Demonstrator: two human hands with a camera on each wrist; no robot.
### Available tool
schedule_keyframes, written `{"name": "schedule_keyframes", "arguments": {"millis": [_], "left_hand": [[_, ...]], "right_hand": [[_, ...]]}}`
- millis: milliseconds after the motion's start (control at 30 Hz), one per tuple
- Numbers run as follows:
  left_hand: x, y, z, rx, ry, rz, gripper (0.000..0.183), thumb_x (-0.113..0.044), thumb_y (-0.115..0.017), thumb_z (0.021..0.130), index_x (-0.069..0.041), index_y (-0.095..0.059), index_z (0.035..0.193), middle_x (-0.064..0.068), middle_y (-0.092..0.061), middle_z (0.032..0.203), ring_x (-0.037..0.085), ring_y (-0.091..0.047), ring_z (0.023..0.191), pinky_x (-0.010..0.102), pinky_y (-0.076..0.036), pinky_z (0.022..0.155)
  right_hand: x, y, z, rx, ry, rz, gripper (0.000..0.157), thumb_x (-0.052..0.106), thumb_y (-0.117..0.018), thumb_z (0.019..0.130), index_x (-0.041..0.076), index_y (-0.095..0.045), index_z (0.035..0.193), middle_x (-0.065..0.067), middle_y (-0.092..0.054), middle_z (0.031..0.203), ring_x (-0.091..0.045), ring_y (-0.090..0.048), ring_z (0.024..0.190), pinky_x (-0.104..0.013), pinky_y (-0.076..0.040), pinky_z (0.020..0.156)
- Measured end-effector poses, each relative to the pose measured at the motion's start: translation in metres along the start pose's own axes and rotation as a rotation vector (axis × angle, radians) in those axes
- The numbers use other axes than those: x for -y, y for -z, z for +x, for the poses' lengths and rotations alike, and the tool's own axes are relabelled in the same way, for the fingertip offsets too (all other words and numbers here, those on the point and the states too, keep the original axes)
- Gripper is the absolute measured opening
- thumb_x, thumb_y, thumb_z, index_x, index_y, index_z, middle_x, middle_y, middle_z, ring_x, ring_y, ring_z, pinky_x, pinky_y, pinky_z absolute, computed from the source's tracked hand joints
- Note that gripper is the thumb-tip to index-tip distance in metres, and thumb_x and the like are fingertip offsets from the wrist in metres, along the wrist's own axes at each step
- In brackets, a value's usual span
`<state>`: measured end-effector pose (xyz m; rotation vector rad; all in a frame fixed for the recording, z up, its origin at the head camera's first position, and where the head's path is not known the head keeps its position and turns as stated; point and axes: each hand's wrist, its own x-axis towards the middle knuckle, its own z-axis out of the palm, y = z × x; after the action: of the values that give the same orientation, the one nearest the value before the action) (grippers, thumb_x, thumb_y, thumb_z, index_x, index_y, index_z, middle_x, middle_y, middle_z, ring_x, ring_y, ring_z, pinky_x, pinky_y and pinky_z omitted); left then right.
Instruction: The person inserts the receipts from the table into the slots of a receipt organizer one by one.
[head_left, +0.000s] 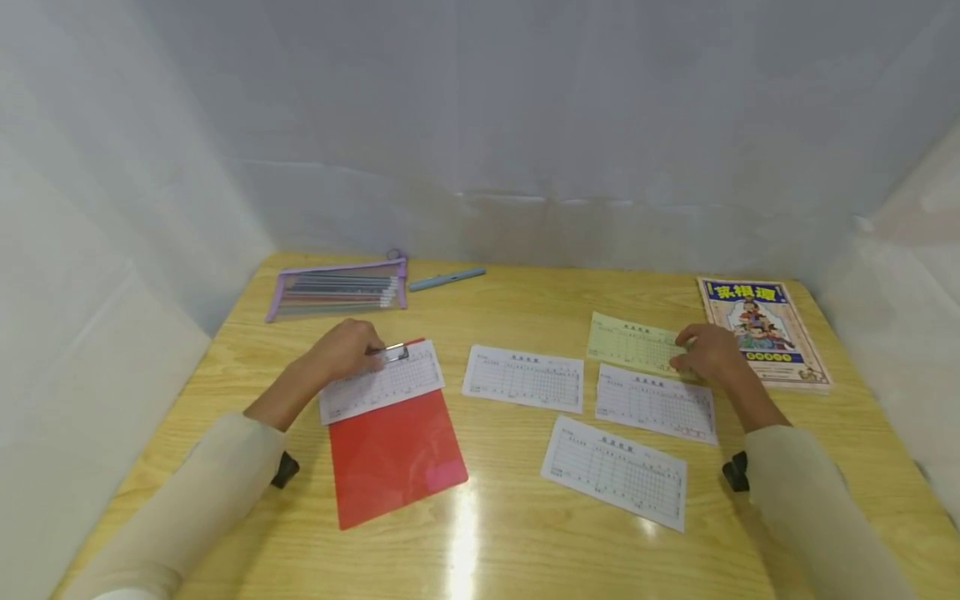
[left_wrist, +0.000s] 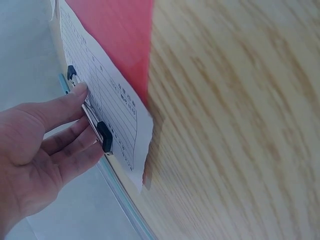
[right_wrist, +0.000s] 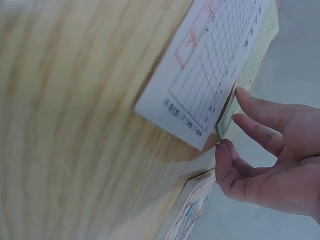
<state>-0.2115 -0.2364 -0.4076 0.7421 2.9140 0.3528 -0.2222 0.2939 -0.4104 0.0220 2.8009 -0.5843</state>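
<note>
My left hand grips the metal clip of a red clipboard. In the left wrist view the thumb lies on the clip and the other fingers are below its edge. A white printed form lies across the clipboard's top under the clip. On the right, my right hand pinches the right end of a pale yellow form, its fingers curled at the edge. A white form with red marks lies just in front of the yellow one.
Two more white forms lie in the middle and nearer the front. A mesh pencil pouch with purple edging and a blue pen lie along the back. A comic-covered book sits at the right, beside my right hand.
</note>
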Motion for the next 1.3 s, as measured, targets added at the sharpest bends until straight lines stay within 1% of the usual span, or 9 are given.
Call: {"name": "schedule_keyframes", "arguments": {"millis": [267, 367, 467, 533, 733, 867, 967, 1133, 1300], "left_hand": [[0.000, -0.002, -0.001, -0.004, 0.008, -0.006, 0.012, -0.008, -0.074, 0.078, -0.003, -0.075, 0.089, 0.010, -0.069, 0.085, 0.018, -0.059, 0.077, 0.038, -0.050, 0.071], [0.000, -0.001, -0.001, -0.007, 0.001, -0.005, 0.009, -0.009, -0.074, 0.078, -0.004, -0.075, 0.085, 0.008, -0.069, 0.081, 0.016, -0.055, 0.073, 0.035, -0.048, 0.067], [0.000, -0.001, 0.000, -0.007, -0.010, -0.001, 0.004, -0.009, -0.074, 0.077, -0.005, -0.074, 0.079, 0.005, -0.067, 0.076, 0.014, -0.050, 0.069, 0.032, -0.043, 0.063], [0.000, 0.000, 0.000, -0.005, -0.009, 0.000, 0.004, -0.009, -0.075, 0.077, -0.005, -0.074, 0.079, 0.004, -0.066, 0.075, 0.014, -0.048, 0.068, 0.031, -0.042, 0.062], [-0.002, 0.002, -0.001, 0.003, 0.008, 0.004, 0.010, -0.009, -0.074, 0.078, -0.004, -0.075, 0.087, 0.008, -0.069, 0.082, 0.016, -0.054, 0.073, 0.035, -0.046, 0.067], [-0.002, 0.002, -0.001, 0.003, 0.006, -0.002, 0.009, -0.009, -0.074, 0.078, -0.005, -0.075, 0.086, 0.008, -0.070, 0.083, 0.016, -0.054, 0.074, 0.035, -0.047, 0.067], [-0.002, 0.002, -0.001, -0.005, 0.003, 0.000, 0.012, -0.009, -0.075, 0.078, -0.003, -0.075, 0.088, 0.010, -0.070, 0.085, 0.019, -0.059, 0.077, 0.038, -0.049, 0.071], [-0.002, 0.001, -0.002, -0.009, 0.008, -0.003, 0.018, -0.009, -0.075, 0.078, -0.001, -0.075, 0.094, 0.013, -0.070, 0.090, 0.025, -0.063, 0.085, 0.042, -0.051, 0.077], [-0.004, 0.001, -0.003, -0.006, 0.020, -0.010, 0.020, -0.009, -0.075, 0.078, -0.001, -0.074, 0.096, 0.014, -0.070, 0.091, 0.027, -0.064, 0.086, 0.042, -0.052, 0.078]], "right_hand": [[0.003, -0.002, 0.000, -0.035, 0.017, 0.001, 0.041, 0.017, -0.067, 0.085, -0.010, -0.058, 0.115, -0.031, -0.061, 0.110, -0.036, -0.059, 0.090, -0.037, -0.049, 0.067], [0.003, -0.003, 0.000, -0.046, 0.018, 0.014, 0.040, 0.015, -0.068, 0.084, -0.009, -0.059, 0.114, -0.031, -0.061, 0.110, -0.034, -0.058, 0.087, -0.035, -0.048, 0.065], [0.004, -0.003, 0.001, -0.043, -0.006, 0.041, 0.041, 0.015, -0.068, 0.083, -0.008, -0.059, 0.115, -0.032, -0.058, 0.115, -0.032, -0.054, 0.085, -0.033, -0.046, 0.064], [0.004, -0.004, 0.001, -0.035, -0.022, 0.054, 0.041, 0.015, -0.068, 0.083, -0.008, -0.059, 0.116, -0.033, -0.056, 0.117, -0.031, -0.052, 0.085, -0.032, -0.045, 0.064], [0.005, -0.004, 0.001, -0.028, -0.030, 0.063, 0.040, 0.014, -0.067, 0.084, -0.009, -0.058, 0.116, -0.031, -0.058, 0.115, -0.032, -0.056, 0.086, -0.031, -0.046, 0.063], [0.004, -0.005, 0.003, -0.037, -0.040, 0.064, 0.041, 0.014, -0.068, 0.083, -0.009, -0.059, 0.115, -0.031, -0.058, 0.115, -0.032, -0.057, 0.086, -0.031, -0.047, 0.063], [0.004, -0.005, 0.003, -0.036, -0.046, 0.063, 0.041, 0.014, -0.069, 0.082, -0.009, -0.059, 0.115, -0.030, -0.058, 0.113, -0.031, -0.058, 0.084, -0.031, -0.046, 0.062], [0.007, -0.004, 0.004, -0.015, -0.068, 0.088, 0.040, 0.012, -0.068, 0.083, -0.008, -0.058, 0.116, -0.029, -0.057, 0.114, -0.029, -0.055, 0.083, -0.030, -0.046, 0.063], [0.011, -0.003, 0.003, 0.005, -0.104, 0.095, 0.039, 0.011, -0.065, 0.084, -0.007, -0.057, 0.118, -0.029, -0.053, 0.119, -0.028, -0.052, 0.084, -0.029, -0.044, 0.063]]}}
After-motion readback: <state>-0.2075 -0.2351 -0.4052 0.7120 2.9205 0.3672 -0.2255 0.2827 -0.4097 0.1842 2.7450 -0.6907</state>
